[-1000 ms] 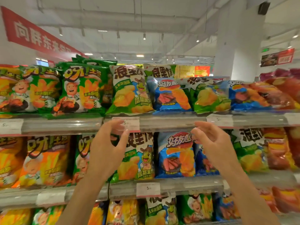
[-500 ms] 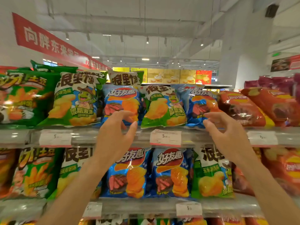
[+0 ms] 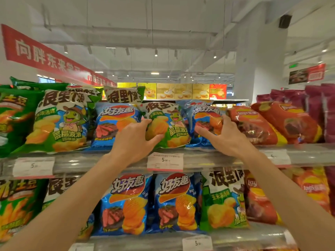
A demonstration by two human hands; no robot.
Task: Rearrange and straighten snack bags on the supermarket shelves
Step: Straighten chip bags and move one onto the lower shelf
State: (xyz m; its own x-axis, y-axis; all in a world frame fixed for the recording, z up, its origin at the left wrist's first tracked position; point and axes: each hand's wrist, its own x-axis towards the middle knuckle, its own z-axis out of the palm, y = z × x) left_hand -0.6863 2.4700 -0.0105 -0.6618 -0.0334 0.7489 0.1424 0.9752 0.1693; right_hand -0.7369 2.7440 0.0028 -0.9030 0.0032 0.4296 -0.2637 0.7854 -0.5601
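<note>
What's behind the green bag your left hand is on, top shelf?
Behind the green bag that the left hand grips, another green bag stands, only its top showing. Anything deeper is covered.

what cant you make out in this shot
Head view:
- Price tag: only "5" reads; the rest is too small and blurred.
- Blue bag: the right hand covers its lower front.
- Green bag: the left hand hides its left edge.
</note>
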